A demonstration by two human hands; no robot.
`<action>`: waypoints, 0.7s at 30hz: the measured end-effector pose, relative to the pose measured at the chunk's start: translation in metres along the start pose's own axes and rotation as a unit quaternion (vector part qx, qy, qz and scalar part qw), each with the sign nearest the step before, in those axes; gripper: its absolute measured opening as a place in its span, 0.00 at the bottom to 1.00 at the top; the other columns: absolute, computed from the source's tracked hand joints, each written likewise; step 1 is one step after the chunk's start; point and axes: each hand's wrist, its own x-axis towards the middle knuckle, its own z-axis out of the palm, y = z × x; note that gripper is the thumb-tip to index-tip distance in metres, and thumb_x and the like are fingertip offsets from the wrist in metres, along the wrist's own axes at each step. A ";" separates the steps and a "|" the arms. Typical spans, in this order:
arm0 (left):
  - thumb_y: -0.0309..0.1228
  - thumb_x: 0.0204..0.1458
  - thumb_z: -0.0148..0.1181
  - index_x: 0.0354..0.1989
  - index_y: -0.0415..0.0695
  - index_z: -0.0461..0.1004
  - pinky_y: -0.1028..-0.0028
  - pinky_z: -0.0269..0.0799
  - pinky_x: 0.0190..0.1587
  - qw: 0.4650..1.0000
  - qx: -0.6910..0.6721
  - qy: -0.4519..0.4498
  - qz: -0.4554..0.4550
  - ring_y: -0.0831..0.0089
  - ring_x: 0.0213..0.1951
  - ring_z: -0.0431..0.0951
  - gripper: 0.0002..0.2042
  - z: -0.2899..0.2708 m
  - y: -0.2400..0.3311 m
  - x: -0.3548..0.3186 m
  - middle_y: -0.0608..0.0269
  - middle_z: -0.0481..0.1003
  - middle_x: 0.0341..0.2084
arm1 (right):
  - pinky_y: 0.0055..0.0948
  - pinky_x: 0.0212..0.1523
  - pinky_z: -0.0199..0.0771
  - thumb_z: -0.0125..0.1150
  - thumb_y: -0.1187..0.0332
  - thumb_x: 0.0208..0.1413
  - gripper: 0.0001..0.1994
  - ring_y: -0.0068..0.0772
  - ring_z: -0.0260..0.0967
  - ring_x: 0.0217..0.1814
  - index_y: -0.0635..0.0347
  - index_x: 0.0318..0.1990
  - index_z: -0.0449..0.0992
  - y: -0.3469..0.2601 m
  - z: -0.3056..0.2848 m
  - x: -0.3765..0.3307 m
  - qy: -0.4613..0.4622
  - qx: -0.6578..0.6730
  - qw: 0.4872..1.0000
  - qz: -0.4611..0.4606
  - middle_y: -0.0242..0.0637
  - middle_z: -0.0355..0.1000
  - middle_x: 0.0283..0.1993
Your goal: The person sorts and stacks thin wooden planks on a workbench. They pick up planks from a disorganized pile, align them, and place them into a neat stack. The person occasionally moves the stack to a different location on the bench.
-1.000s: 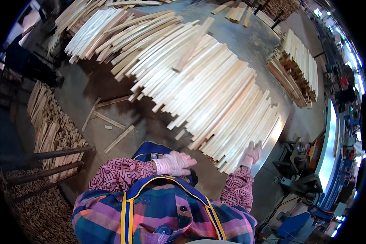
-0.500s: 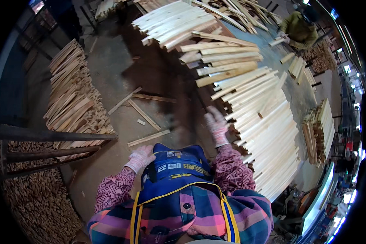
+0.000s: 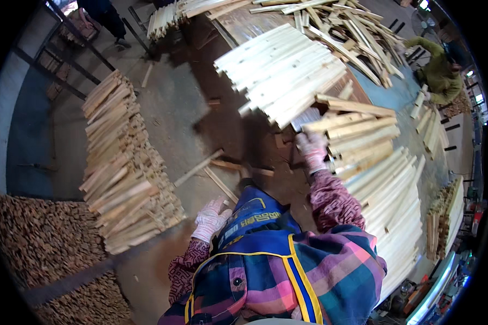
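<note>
White-and-pink knit gloves cover both my hands. My right hand point(image 3: 312, 149) reaches forward to the near left ends of some thick, yellowish wooden strips point(image 3: 358, 127). Its fingers look stretched out, slightly blurred, at the end of the top strips; I see no strip lifted in it. My left hand point(image 3: 211, 219) hangs low beside my blue apron point(image 3: 252, 219), fingers apart, with nothing in it. Just right of my right forearm lies a long row of pale wooden strips point(image 3: 393, 200), side by side. Ahead is another neat layer of pale strips point(image 3: 287, 67).
A tall stack of strips point(image 3: 127, 162) stands on the left, beside piles of wood ends point(image 3: 43, 233). Loose offcuts point(image 3: 222, 189) lie on the floor ahead. A jumbled wood heap point(image 3: 358, 38) is at the back. A co-worker point(image 3: 442, 70) in olive handles strips at far right.
I have moved forward along the row of strips. My right hand has gone from beside the pale row to the ends of the thicker yellowish strips. My left hand still hangs by the apron.
</note>
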 end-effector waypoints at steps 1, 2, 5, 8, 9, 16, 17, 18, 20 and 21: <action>0.55 0.54 0.53 0.67 0.51 0.61 0.59 0.57 0.66 0.999 0.016 -0.022 -0.025 0.52 0.66 0.62 0.35 -0.023 -0.002 0.025 0.48 0.64 0.63 | 0.34 0.57 0.70 0.61 0.58 0.57 0.22 0.39 0.70 0.56 0.55 0.57 0.74 0.023 -0.015 0.054 0.027 0.000 1.000 -0.012 0.42 0.74 0.55; 0.55 0.54 0.53 0.67 0.51 0.61 0.59 0.57 0.66 0.997 0.030 -0.044 -0.054 0.52 0.66 0.61 0.35 -0.049 0.001 0.050 0.48 0.64 0.63 | 0.31 0.54 0.72 0.63 0.59 0.58 0.24 0.35 0.72 0.52 0.57 0.59 0.72 0.042 -0.027 0.106 0.050 0.000 0.998 -0.023 0.40 0.74 0.54; 0.52 0.53 0.56 0.63 0.47 0.66 0.60 0.63 0.62 0.998 0.030 -0.025 -0.039 0.51 0.61 0.68 0.32 -0.131 -0.007 0.077 0.46 0.70 0.57 | 0.36 0.60 0.67 0.54 0.53 0.61 0.24 0.42 0.69 0.58 0.51 0.62 0.69 0.017 -0.031 0.170 0.102 -0.327 0.939 0.019 0.41 0.72 0.57; 0.50 0.53 0.58 0.61 0.47 0.68 0.63 0.66 0.59 0.999 -0.038 -0.028 -0.015 0.52 0.57 0.71 0.29 -0.213 0.014 0.121 0.47 0.73 0.53 | 0.42 0.58 0.66 0.45 0.50 0.63 0.23 0.45 0.67 0.61 0.47 0.61 0.69 0.003 -0.053 0.226 0.114 -0.340 0.928 0.103 0.38 0.71 0.60; 0.51 0.53 0.57 0.61 0.48 0.67 0.63 0.66 0.59 1.000 -0.011 -0.013 -0.017 0.52 0.58 0.71 0.29 -0.224 0.003 0.142 0.49 0.72 0.54 | 0.44 0.58 0.66 0.45 0.50 0.63 0.23 0.45 0.67 0.61 0.46 0.61 0.68 -0.004 -0.053 0.237 0.098 -0.325 0.930 0.140 0.38 0.71 0.60; 0.52 0.54 0.57 0.64 0.52 0.64 0.60 0.65 0.60 0.993 0.042 -0.108 0.030 0.53 0.58 0.70 0.31 -0.324 -0.073 0.297 0.53 0.71 0.55 | 0.35 0.53 0.72 0.56 0.56 0.52 0.12 0.39 0.72 0.57 0.40 0.42 0.81 0.010 -0.071 0.209 -0.167 -0.499 0.766 0.370 0.32 0.77 0.48; 0.52 0.54 0.57 0.64 0.52 0.64 0.59 0.65 0.60 0.992 0.077 -0.081 0.061 0.52 0.58 0.70 0.31 -0.346 -0.094 0.313 0.53 0.71 0.55 | 0.43 0.49 0.76 0.57 0.55 0.51 0.14 0.36 0.75 0.54 0.42 0.42 0.84 -0.047 -0.065 0.204 -0.215 -0.534 0.787 0.223 0.30 0.78 0.50; 0.51 0.54 0.57 0.64 0.51 0.63 0.58 0.66 0.59 0.991 0.066 -0.077 0.085 0.51 0.57 0.70 0.31 -0.366 -0.103 0.339 0.51 0.71 0.55 | 0.40 0.50 0.76 0.59 0.57 0.52 0.13 0.37 0.74 0.56 0.45 0.42 0.83 -0.065 -0.063 0.205 -0.133 -0.448 0.804 0.368 0.33 0.77 0.51; 0.52 0.54 0.56 0.64 0.51 0.63 0.59 0.64 0.61 0.982 0.125 -0.093 0.107 0.52 0.60 0.68 0.31 -0.418 -0.100 0.394 0.50 0.70 0.57 | 0.39 0.54 0.75 0.62 0.60 0.54 0.17 0.42 0.68 0.63 0.52 0.51 0.79 -0.019 -0.067 0.195 -0.113 -0.505 0.755 0.403 0.40 0.73 0.59; 0.53 0.55 0.54 0.66 0.52 0.62 0.59 0.60 0.65 0.977 0.167 -0.099 0.083 0.53 0.64 0.64 0.32 -0.444 -0.103 0.416 0.49 0.66 0.61 | 0.36 0.51 0.77 0.57 0.63 0.56 0.19 0.41 0.69 0.61 0.54 0.55 0.75 -0.035 -0.023 0.205 -0.147 -0.559 0.718 0.388 0.42 0.70 0.61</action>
